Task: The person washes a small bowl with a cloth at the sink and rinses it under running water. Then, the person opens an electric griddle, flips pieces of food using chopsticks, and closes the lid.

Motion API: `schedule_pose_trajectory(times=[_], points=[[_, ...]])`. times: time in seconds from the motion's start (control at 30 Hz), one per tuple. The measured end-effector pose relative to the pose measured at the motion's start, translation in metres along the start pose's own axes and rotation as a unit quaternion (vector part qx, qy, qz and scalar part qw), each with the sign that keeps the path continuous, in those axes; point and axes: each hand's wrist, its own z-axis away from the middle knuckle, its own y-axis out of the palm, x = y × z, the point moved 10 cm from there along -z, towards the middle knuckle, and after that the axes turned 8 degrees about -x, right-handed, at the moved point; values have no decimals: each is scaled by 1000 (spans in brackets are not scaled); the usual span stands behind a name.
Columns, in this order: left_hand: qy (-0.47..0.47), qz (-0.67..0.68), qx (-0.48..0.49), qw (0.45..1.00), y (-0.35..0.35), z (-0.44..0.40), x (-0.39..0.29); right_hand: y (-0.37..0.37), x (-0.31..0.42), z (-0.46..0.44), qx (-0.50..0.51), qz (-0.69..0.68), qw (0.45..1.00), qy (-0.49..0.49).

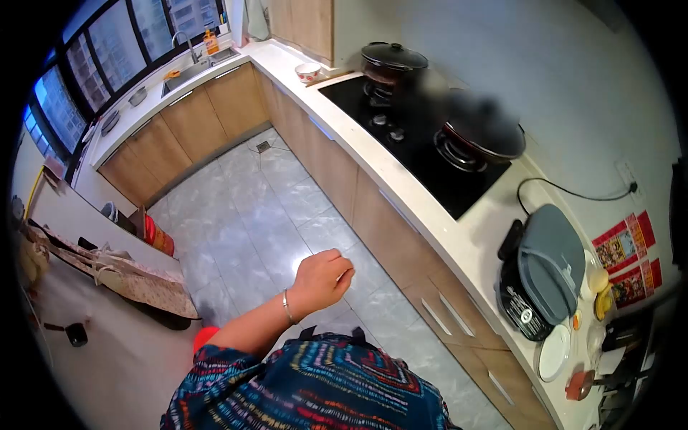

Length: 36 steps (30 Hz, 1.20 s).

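My left hand (322, 281) hangs over the grey tiled floor (251, 236) in front of my body, its fingers curled into a loose fist. Nothing shows in the fist, and a thin silver bracelet (287, 307) circles the wrist. To its right, with a gap between, run the wooden lower cabinets (390, 236) under the white countertop (423, 240). My right hand is out of view. A patterned dark blue shirt (308, 383) covers my torso.
Two lidded pots (393, 61) (481, 136) sit on the black gas hob (419, 161). A black appliance with a grey lid (552, 251) stands on the counter near a white plate (554, 352). A patterned bowl (307, 72) and sink (190, 75) lie farther back.
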Motion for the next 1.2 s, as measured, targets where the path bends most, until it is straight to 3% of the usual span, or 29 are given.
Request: schedule_pose_trajectory(times=[0.07,0.1,0.17,0.3,0.37,0.5,0.67,0.77,0.93,1.0,1.03,1.13,1.2], points=[[-15,-8,-7,1000,-23,0,31,-173,147,-35,118,-91,973,175],[-41,-21,-9,999,-31,1,48,-203,165,-50,-11,-253,947,198],[-69,-31,-12,997,-39,2,76,-246,215,-98,-16,-188,976,111],[-127,-45,-26,991,-43,-2,127,-281,284,-176,43,-178,980,71],[-126,-62,-22,990,-44,-14,147,-280,318,-206,100,-106,989,-4],[-169,-141,-27,975,-57,-42,195,-279,354,-273,119,-87,982,-116],[-251,-220,-12,943,-73,-82,269,-316,373,-353,149,-123,979,-72],[-218,-239,-17,946,-64,-118,307,-310,368,-365,268,-206,941,-32],[-175,-227,10,958,-31,-192,381,-356,399,-377,282,-199,937,-53],[-163,-220,16,962,-16,-229,417,-371,414,-374,306,-335,883,125],[-154,-218,19,964,-6,-247,434,-397,451,-380,261,-309,914,-25],[-142,-191,21,971,21,-305,490,-396,467,-397,187,-321,927,-55],[-132,-183,33,974,42,-337,525,-394,488,-407,174,-359,917,-4]])
